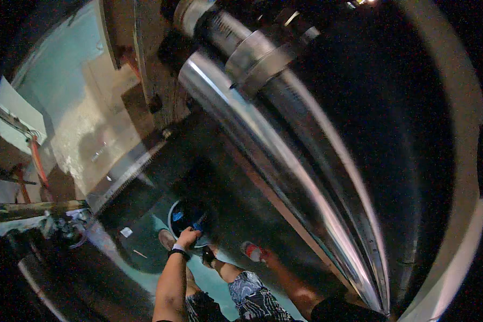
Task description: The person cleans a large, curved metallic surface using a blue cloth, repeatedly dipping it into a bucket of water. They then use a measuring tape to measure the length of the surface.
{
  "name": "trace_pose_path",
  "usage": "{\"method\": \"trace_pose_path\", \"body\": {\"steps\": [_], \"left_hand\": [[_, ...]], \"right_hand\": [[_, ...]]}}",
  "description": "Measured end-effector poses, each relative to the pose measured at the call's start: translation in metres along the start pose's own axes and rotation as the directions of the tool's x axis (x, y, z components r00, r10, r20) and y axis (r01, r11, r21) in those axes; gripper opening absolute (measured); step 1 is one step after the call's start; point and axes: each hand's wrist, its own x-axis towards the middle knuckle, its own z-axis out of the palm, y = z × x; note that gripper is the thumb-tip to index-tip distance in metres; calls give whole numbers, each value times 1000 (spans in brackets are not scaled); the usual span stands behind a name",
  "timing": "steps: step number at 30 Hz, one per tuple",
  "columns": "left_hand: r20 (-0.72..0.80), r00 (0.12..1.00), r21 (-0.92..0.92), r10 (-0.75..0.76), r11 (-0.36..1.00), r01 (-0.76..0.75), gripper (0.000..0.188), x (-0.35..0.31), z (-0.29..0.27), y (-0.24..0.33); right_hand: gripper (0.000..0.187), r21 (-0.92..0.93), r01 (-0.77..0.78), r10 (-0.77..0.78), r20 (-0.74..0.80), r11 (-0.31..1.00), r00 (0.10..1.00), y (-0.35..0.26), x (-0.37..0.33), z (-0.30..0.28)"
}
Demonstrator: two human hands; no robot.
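My left hand (pixel 188 237), with a dark band at the wrist, is closed at a dark round bucket (pixel 170 216) with a pale rim. A small blue thing (pixel 199 222) shows at its fingertips; its kind is too blurred to make out. Another blue patch (pixel 177 217) lies inside the bucket. My right hand (pixel 262 255) reaches in from the lower right, closed around a small red and pale thing (pixel 252 250), too smeared to name. It is apart from the bucket, near the long shiny metal rollers (pixel 284 155).
A metal collar (pixel 265 61) sits on the upper roller. My patterned shorts (pixel 252 295) and a shoe (pixel 167 239) show below. A white scrap (pixel 126 232) lies on the floor to the left. Orange hoses or straps (pixel 37 158) hang at the far left.
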Motion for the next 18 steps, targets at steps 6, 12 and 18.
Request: {"method": "trace_pose_path", "body": {"steps": [6,12,18], "left_hand": [[-39,997,94,72,993,-68,28,-95,-20,-9],[266,964,138,-29,990,-8,23,-151,-47,-14],[426,896,607,-121,773,-184,23,-232,114,-30]], "right_hand": [[40,137,10,18,-204,991,979,37,-168,-14],[41,282,20,104,-417,959,903,142,-269,29],[70,267,-175,310,-632,948,711,305,-353,136]]}}
